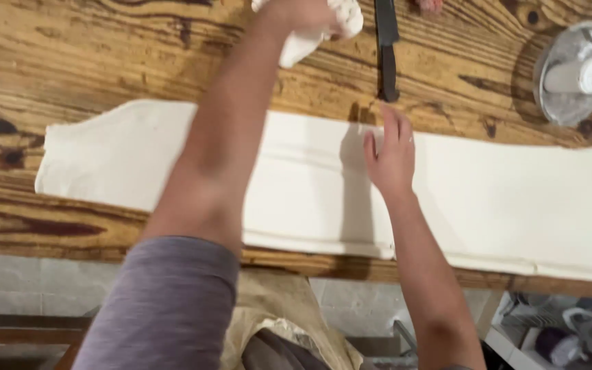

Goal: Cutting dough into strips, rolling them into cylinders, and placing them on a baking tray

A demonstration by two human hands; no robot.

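Observation:
A long flat sheet of pale dough [508,199] lies across the wooden table [70,55]. My right hand [390,152] rests flat on the sheet near its far edge, fingers apart. My left hand [299,12] reaches over the sheet to the far side of the table and grips a white lump of dough [303,42] at the top of the view. A dark-handled knife [386,48] lies on the wood just beyond my right hand.
A clear round container with a white roll inside [573,72] stands at the far right. Another person's fingertips [430,5] show at the top edge. Below the table's near edge are a cloth apron [282,308] and a rack with items [563,336].

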